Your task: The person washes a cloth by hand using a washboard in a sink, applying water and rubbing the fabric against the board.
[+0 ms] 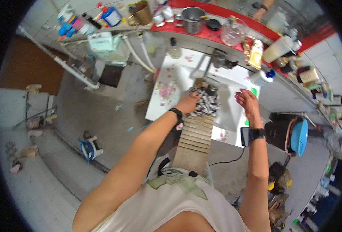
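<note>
A ribbed wooden washboard [195,141] slants from my lap into a white flower-printed washbasin [164,92]. On its upper end lies a bunched black-and-white cloth [206,105]. My left hand [189,103] is closed on the cloth's left side, fingertips partly lost in the folds. To the right, my right hand [249,103] hangs over the basin's right side, apart from the cloth, its fingers stretched out and holding nothing. A small dark, round-topped thing [212,89] shows at the cloth's upper edge; I cannot make out what it is.
Behind the basin is a dark tap [225,61]. A red shelf [174,29] carries a metal mug [193,21], a glass jar [234,31] and several bottles. A clear bottle [174,49] stands on the basin's back left corner. A blue basin [299,137] leans at the right.
</note>
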The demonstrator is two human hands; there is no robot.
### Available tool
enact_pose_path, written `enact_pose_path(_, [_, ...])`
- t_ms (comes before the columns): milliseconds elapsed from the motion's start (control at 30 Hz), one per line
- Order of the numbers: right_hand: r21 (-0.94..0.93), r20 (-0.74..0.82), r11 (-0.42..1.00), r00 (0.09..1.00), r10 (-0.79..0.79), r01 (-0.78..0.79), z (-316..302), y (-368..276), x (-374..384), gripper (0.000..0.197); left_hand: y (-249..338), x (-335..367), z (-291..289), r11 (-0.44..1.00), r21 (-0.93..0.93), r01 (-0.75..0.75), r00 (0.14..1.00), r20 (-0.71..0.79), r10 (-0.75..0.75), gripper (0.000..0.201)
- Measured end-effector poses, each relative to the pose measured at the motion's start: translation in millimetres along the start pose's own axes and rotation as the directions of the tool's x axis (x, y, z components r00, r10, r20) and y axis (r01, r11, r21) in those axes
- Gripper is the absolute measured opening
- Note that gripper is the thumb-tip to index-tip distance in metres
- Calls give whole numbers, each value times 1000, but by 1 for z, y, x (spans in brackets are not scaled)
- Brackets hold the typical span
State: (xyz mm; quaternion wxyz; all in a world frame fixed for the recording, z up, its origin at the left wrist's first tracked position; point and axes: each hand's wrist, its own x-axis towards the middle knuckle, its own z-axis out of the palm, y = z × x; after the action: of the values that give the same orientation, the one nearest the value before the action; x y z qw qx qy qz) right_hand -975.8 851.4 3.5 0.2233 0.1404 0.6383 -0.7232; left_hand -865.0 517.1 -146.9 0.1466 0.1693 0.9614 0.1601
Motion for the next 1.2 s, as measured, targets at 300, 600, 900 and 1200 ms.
enact_pose_path(300, [414,-252,903,968,-5,113,-79,-28,15,43,53,14,-27,837,-546,30,998,58,2,69])
enact_pose_path(600, [300,-327,952,944,39,64,-156,-80,83,63,70,5,-3,889,-457,13,1000,-17,-23,74])
enact_pose_path(900, [265,-293,964,951,100,-19,-160,-86,135,45,78,2,18,916,-400,33,995,-77,-70,76])
enact_pose_path(1200, [447,-135,892,980,146,-71,-189,-72,161,33,81,13,22,904,-427,28,995,-76,-66,78])
